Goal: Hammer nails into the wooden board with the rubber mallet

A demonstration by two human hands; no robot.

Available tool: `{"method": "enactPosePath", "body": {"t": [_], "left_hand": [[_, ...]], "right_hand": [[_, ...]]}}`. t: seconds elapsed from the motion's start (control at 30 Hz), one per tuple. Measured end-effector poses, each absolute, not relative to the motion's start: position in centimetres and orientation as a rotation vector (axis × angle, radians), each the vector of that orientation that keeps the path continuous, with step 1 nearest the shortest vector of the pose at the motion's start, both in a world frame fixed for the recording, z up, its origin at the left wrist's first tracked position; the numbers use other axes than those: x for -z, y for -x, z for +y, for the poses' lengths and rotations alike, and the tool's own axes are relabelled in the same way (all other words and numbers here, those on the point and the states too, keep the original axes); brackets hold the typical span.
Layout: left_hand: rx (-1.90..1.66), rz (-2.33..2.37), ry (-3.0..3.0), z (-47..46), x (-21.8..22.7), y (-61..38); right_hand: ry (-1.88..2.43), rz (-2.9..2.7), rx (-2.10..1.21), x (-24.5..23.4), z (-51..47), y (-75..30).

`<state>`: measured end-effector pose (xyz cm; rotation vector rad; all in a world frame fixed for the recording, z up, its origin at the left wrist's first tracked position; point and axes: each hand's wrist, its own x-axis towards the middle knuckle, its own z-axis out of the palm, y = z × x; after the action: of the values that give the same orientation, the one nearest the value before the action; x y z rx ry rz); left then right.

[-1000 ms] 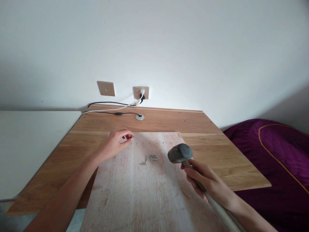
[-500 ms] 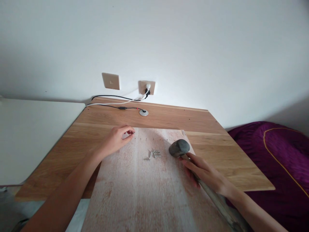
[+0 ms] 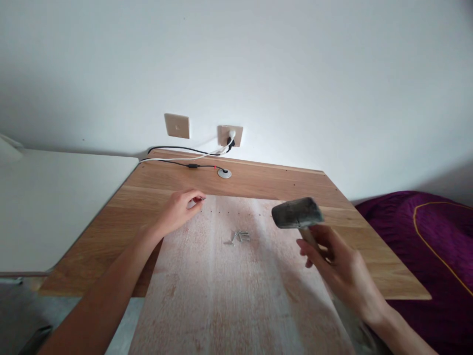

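A pale whitewashed board (image 3: 221, 291) lies on a wooden table (image 3: 258, 182). My left hand (image 3: 179, 211) rests at the board's far left corner, fingers pinched on a small nail (image 3: 201, 200) held to the wood. My right hand (image 3: 338, 264) is wrapped round the handle of a mallet (image 3: 297, 213), whose grey head is lifted above the board's right side. A small heap of loose nails (image 3: 239, 236) lies on the board between my hands. A row of tiny nail marks runs along the board's far edge.
Two wall plates (image 3: 177, 125) sit above the table's back edge, with black and white cables (image 3: 185, 159) running to a cable grommet (image 3: 223, 173). A white surface (image 3: 55, 207) adjoins on the left. A purple cushion (image 3: 424, 256) lies to the right.
My right hand has raised the mallet head off the board and swung it up and right. My left hand has kept its pinch at the same spot.
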<state>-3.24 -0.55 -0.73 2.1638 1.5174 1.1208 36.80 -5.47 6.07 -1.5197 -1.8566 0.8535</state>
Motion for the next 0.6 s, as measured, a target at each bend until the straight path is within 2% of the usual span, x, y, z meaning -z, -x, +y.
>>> {"method": "enactPosePath", "body": {"t": [0.17, 0.6], "left_hand": [[-1.118, 1.494, -2.179, -0.7, 0.3, 3.1], [-1.12, 1.462, -2.188, -0.9, 0.4, 2.9]], "right_hand": [[1.464, -2.169, -0.936, -7.1, -6.0, -36.7], [1.583, -2.162, -1.441, -3.7, -3.0, -35.9]]}}
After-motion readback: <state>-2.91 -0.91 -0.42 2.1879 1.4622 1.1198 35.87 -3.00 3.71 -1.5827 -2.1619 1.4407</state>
